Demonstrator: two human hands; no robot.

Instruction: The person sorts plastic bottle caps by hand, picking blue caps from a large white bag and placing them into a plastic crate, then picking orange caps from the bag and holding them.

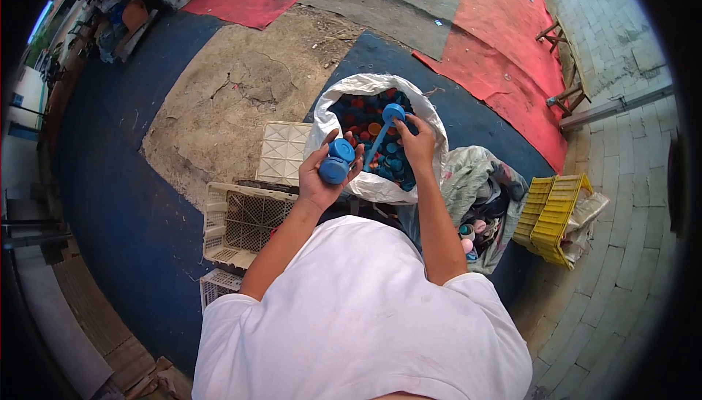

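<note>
An open white sack (431,111) stands in front of me, filled with blue, red and orange plastic caps (374,129). Over its left rim, my left hand (319,178) is wrapped round blue caps (334,170), palm up. My right hand (417,142) is above the right part of the sack, its fingers closed on a blue piece (393,112) with a round cap-like end and a long strip hanging down towards the caps in the sack.
Left of the sack are a cream crate (217,224) and a lighter lattice panel (284,150). At the right stand a second sack (468,170) with mixed items and yellow crates (548,217). A wooden stool (574,96) is near the wall.
</note>
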